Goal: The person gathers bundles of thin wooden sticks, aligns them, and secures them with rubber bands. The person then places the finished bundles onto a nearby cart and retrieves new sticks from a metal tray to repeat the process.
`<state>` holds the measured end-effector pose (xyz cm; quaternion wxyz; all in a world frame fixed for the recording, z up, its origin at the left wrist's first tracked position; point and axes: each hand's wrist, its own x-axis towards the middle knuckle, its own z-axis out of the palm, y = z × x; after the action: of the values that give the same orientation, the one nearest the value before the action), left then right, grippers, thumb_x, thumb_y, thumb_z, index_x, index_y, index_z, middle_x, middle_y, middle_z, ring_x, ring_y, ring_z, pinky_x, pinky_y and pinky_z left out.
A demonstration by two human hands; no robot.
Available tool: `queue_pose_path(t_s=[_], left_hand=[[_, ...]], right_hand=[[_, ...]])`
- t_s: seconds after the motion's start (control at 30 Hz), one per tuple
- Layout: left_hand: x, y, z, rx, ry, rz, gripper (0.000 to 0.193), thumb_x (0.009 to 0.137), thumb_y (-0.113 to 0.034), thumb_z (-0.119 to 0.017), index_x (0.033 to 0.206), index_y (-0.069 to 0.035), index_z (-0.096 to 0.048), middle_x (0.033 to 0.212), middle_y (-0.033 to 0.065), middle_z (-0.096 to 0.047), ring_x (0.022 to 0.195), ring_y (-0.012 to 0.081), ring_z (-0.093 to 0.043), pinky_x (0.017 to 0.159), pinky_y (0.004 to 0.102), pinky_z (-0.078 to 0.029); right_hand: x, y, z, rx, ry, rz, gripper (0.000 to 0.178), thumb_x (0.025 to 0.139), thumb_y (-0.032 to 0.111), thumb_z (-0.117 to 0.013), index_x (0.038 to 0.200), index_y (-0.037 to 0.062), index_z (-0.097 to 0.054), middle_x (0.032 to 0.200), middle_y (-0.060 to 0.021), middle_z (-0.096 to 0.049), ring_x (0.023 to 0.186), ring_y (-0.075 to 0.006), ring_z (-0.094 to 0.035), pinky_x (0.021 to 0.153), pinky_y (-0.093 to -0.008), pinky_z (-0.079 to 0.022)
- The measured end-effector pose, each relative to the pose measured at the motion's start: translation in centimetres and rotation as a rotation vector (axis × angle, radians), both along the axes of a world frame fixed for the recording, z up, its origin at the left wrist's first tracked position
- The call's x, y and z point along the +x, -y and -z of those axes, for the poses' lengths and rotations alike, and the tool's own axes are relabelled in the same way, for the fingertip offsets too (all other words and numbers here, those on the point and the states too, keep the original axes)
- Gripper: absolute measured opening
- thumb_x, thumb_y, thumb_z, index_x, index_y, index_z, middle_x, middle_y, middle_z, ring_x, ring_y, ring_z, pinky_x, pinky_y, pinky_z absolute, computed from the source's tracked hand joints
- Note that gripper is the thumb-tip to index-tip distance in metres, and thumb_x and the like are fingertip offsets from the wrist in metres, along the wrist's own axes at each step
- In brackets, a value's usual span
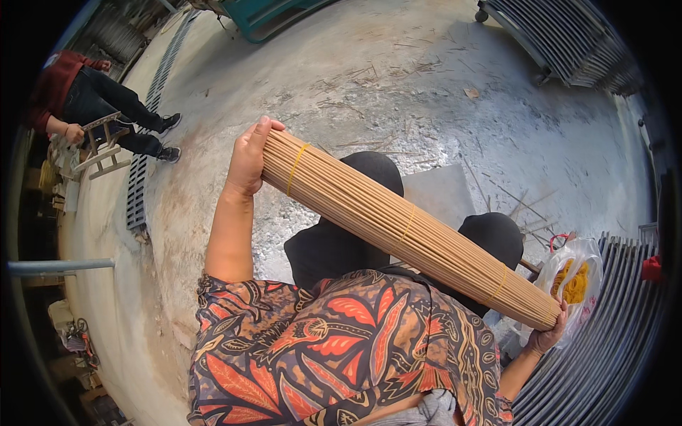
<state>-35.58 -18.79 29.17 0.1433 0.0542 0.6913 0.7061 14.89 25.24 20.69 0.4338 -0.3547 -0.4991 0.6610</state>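
A long bundle of thin brown sticks (355,195) lies slanted across my lap, tied round with several yellow bands. My left hand (249,157) grips its far left end, the palm against the stick ends and the thumb on top. At the lower right end, my right hand (550,332) cups the other tips, its fingers partly hidden behind the bundle. Both my knees in black trousers (334,248) show beneath the sticks.
Beside my right hand, a clear plastic bag (591,263) holds yellow bands. Metal racks (604,355) stand at the right, another rack (561,35) farther off. Loose sticks (522,202) litter the concrete floor. At far left a person (92,99) carries a small wooden stool (105,149) near a drain grate (136,188).
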Motion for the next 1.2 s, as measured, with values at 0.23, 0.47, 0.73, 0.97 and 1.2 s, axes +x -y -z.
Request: queue_pose_path(t_s=[0.23,0.47,0.73,0.97,1.2], left_hand=[[-1.0,2.5,5.8,0.089,0.059,-0.057,0.027,0.087,-0.015,-0.049,0.105,0.003,-0.059,0.087,0.0070,-0.063,0.077,0.0127,-0.058,0.073,0.0256,-0.047],[-1.1,2.4,5.5,0.059,0.056,0.031,0.043,0.089,-0.020,-0.047,0.125,0.004,-0.045,0.098,0.0133,-0.063,0.089,0.0193,-0.060,0.083,0.0304,-0.048],[0.0,2.8,2.5,-0.444,-0.271,-0.157,0.065,0.091,-0.048,-0.045,0.138,-0.004,-0.035,0.133,0.0212,-0.043,0.125,0.0267,-0.038,0.106,0.0342,-0.023],[4.5,-0.5,0.7,-0.878,-1.123,0.203,0.046,0.097,-0.038,-0.032,0.120,-0.007,-0.056,0.127,0.0138,-0.051,0.126,0.0295,-0.040,0.109,0.0437,-0.017],[4.8,-2.2,1.9,-1.041,-1.211,0.312,0.048,0.096,-0.039,-0.031,0.106,-0.006,-0.065,0.117,0.0106,-0.059,0.120,0.0265,-0.047,0.110,0.0479,-0.012]], right_hand=[[-2.4,-0.4,1.9,0.016,0.002,-0.042,0.046,0.086,0.031,-0.051,0.118,-0.0024,-0.049,0.115,-0.0145,-0.054,0.106,-0.0227,-0.051,0.097,-0.0366,-0.038],[-2.0,-0.5,2.4,0.032,0.038,-0.058,0.045,0.086,0.031,-0.050,0.118,-0.0014,-0.049,0.118,-0.0150,-0.053,0.108,-0.0230,-0.050,0.099,-0.0373,-0.036],[-1.7,-0.5,2.2,0.060,0.060,-0.127,0.059,0.090,0.042,-0.047,0.128,-0.0032,-0.041,0.124,-0.0166,-0.050,0.116,-0.0250,-0.047,0.103,-0.0385,-0.033],[-2.2,-0.1,1.7,0.086,0.097,-0.104,0.060,0.091,0.041,-0.045,0.129,-0.0051,-0.040,0.123,-0.0178,-0.052,0.114,-0.0252,-0.049,0.101,-0.0380,-0.034],[-2.3,0.2,1.8,0.122,0.114,-0.056,0.056,0.092,0.039,-0.043,0.125,-0.0060,-0.045,0.119,-0.0186,-0.054,0.108,-0.0243,-0.052,0.098,-0.0366,-0.037]])
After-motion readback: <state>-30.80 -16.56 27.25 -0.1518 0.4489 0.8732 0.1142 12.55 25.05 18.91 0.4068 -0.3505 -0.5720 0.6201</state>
